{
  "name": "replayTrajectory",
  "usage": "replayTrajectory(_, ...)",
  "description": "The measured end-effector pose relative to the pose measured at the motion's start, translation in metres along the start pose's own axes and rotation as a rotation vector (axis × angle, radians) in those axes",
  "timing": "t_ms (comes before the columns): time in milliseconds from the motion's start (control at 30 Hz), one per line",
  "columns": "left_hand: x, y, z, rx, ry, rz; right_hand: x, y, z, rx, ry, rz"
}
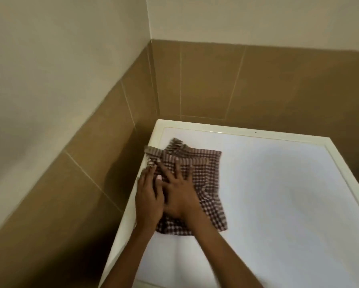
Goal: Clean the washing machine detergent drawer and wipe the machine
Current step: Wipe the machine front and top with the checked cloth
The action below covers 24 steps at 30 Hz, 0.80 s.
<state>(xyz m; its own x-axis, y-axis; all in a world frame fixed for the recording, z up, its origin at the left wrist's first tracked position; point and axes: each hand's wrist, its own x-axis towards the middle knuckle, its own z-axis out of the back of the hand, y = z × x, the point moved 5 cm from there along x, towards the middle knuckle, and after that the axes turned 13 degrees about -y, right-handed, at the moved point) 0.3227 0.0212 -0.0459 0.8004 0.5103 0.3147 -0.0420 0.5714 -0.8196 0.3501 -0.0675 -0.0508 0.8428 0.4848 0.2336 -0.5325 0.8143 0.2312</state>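
**Both hands flat on the cloth atop the machine**

We see the left hand (pixel 148 197) and the right hand (pixel 179 196) lying side by side on a brown-and-white checked cloth (pixel 205 173). The cloth is spread over the white top of the washing machine (pixel 278 183). The right hand's fingers (pixel 177 169) are straight and fanned apart, pressed palm-down onto the fabric. They pinch and curl round nothing. The left hand's fingers (pixel 150 173) are also stretched out flat, held closer together. They rest on the cloth just where it meets the machine's left edge. The right hand's thumb side overlaps the back of the left hand, so the two touch. Both are a little blurred, and we cannot make out the fingertips sharply.

Ahead of the fingertips the cloth is bunched and folded. One striped corner pokes out past the cream rim (pixel 216 129) on the left. To the right of the right hand the cloth lies flatter, with a few wrinkles. Below the wrists its near edge lies on the white panel. Farther right of the fingers we see only bare white top, framed by that rim.

Beyond the fingertips, and to the left of the left hand, brown tiled wall (pixel 195 80) meets in a corner. Pale painted wall (pixel 60 48) sits above it.
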Motion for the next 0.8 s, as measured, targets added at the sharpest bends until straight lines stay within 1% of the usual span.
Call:
replayTrajectory(67,0.008,0.007,0.011,0.058,-0.071,0.007,0.031,0.015,-0.010,0.010,0.028,0.011)
replayTrajectory(133,0.011,0.011,0.012,0.086,-0.050,0.010,0.052,0.004,-0.013,0.010,0.003,-0.033)
replayTrajectory(200,0.008,0.008,0.002,0.209,0.056,-0.094,0.059,-0.015,-0.011,-0.006,-0.036,-0.084)
replayTrajectory(300,0.002,0.004,-0.015,0.513,0.259,-0.300,0.052,-0.050,-0.001,-0.070,-0.072,-0.200)
replayTrajectory(333,0.001,0.004,-0.018,0.572,0.298,-0.341,0.047,-0.066,0.004,-0.092,-0.072,-0.254)
replayTrajectory(400,-0.001,0.006,-0.021,0.649,0.353,-0.368,0.028,-0.107,0.017,-0.146,-0.078,-0.386)
replayTrajectory(467,-0.003,0.007,-0.021,0.681,0.382,-0.376,-0.002,-0.149,0.033,-0.202,-0.085,-0.535)
replayTrajectory(533,-0.003,0.007,-0.021,0.661,0.397,-0.382,-0.036,-0.179,0.049,-0.239,-0.111,-0.679)
replayTrajectory(633,-0.002,0.005,-0.021,0.605,0.390,-0.349,-0.070,-0.181,0.064,-0.267,-0.140,-0.796)
replayTrajectory(667,-0.002,0.005,-0.020,0.573,0.391,-0.321,-0.074,-0.169,0.061,-0.266,-0.141,-0.791)
replayTrajectory(700,0.000,0.005,-0.019,0.518,0.365,-0.293,-0.072,-0.153,0.056,-0.251,-0.141,-0.749)
replayTrajectory(733,0.001,0.007,-0.017,0.441,0.305,-0.280,-0.064,-0.131,0.050,-0.215,-0.135,-0.680)
replayTrajectory(800,0.005,0.013,-0.017,0.307,0.312,-0.182,-0.034,-0.079,0.031,-0.103,-0.102,-0.478)
